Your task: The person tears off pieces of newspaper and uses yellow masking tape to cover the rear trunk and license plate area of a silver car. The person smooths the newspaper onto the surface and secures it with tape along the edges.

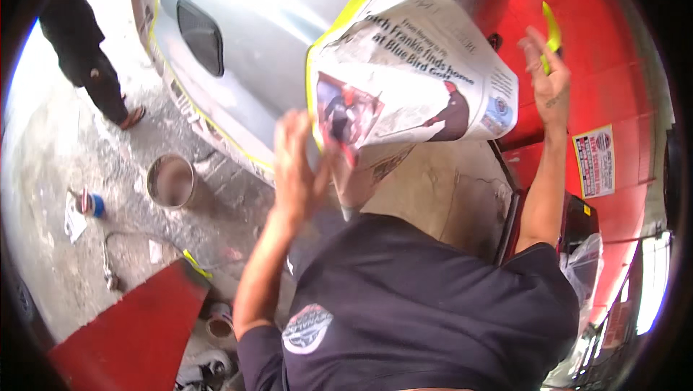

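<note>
A silver-grey car body panel [260, 45] with a dark oval opening lies before me. Yellow-green masking tape [311, 77] runs along its edge and borders a sheet of newspaper [462, 66] covering the part to the right. My left hand [296, 164], slightly blurred, is at the taped corner with its fingers stretched up and the thumb apart; whether it presses on the newspaper I cannot tell. Off to the right, my right hand [548, 81] is raised beside a red surface. Its fingers close on a bright yellow-green strip [553, 27] that looks like tape, partly hidden by the hand.
A bucket [172, 183] and a small blue can [94, 205] stand on the concrete floor at left. A hose [137, 234] lies near a red panel [133, 330]. Another person [83, 45] stands far left. A large red body [606, 88] bounds the right side.
</note>
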{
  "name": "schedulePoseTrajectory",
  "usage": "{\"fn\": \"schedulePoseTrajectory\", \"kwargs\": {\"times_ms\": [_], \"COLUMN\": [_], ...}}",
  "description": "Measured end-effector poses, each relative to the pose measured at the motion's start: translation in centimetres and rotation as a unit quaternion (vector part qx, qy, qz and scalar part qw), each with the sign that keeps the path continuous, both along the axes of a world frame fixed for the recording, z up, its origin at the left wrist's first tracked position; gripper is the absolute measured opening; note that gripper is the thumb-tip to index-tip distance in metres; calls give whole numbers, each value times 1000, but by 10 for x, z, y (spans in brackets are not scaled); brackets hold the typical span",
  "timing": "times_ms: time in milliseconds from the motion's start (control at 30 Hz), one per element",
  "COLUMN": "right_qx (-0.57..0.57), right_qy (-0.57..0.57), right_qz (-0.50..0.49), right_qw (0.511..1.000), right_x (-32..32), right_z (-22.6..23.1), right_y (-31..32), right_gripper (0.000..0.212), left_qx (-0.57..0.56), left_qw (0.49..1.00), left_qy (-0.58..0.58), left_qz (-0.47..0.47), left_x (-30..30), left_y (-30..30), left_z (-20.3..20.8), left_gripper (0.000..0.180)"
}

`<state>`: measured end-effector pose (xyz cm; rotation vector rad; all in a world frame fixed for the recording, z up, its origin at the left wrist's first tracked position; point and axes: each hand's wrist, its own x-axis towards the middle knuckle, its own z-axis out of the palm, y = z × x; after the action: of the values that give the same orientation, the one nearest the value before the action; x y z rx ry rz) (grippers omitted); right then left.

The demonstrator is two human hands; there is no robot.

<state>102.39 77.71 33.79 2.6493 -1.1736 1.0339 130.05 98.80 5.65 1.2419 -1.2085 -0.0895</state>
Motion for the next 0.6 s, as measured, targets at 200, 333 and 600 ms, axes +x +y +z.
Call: {"fn": "schedulePoseTrajectory", "kwargs": {"times_ms": [200,333,600], "right_qx": [399,458,307], "right_qy": [-158,-254,-101], "right_qz": [37,53,246], "right_qw": [903,850,914], "right_x": [-55,-70,-13], "right_z": [-57,-66,-72], "right_y": [-8,-48,-105], "right_gripper": [70,58,51], "left_qx": [99,93,137], "left_qw": [993,992,977], "left_qy": [-2,-82,-129], "left_qz": [-64,5,101], "left_x": [-74,-84,-105], "left_y": [3,-7,-21], "left_z": [11,6,23], "left_gripper": [69,66,57]}}
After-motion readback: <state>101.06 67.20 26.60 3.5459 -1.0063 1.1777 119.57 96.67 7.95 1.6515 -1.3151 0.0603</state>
